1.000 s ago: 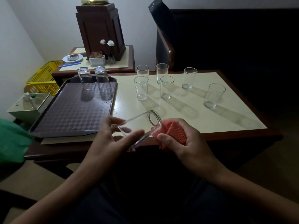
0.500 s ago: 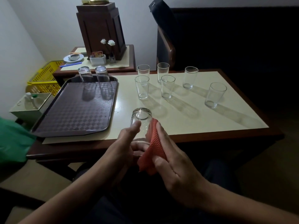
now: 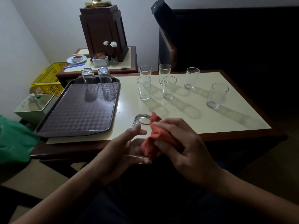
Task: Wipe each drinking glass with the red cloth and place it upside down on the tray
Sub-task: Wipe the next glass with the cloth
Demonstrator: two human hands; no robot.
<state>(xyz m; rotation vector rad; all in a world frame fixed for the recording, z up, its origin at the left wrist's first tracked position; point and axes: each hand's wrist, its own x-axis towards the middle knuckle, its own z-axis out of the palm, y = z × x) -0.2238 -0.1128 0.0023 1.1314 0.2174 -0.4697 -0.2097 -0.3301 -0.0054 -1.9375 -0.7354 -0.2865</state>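
Cream-topped with a dark wooden rim, the desk [image 3: 210, 120] lies in front of you in a dim room, with a pale wall and a dark chair [image 3: 166, 46] behind it. Your left hand [image 3: 119, 149] holds one drinking glass [image 3: 141, 121] over the near edge of the desk, thumb across its near side and fingers curled behind it. The glass leans away from you, one end up over the desk and the other low by your palm; which end is the rim cannot be told from this view. Your right hand [image 3: 182, 143] grips the red cloth [image 3: 159, 139], bunched in its curled fingers and pressed against the right side of that glass.

On the left part of the desk lies the brown checkered tray [image 3: 77, 120]. Two glasses [image 3: 88, 76] stand upside down on it, side by side at its far edge. Right of the tray, six other glasses [image 3: 169, 89] stand upright on the bare top, the rightmost apart from the rest. Past the tray you can see a side table [image 3: 129, 62] and a yellow basket [image 3: 48, 78]
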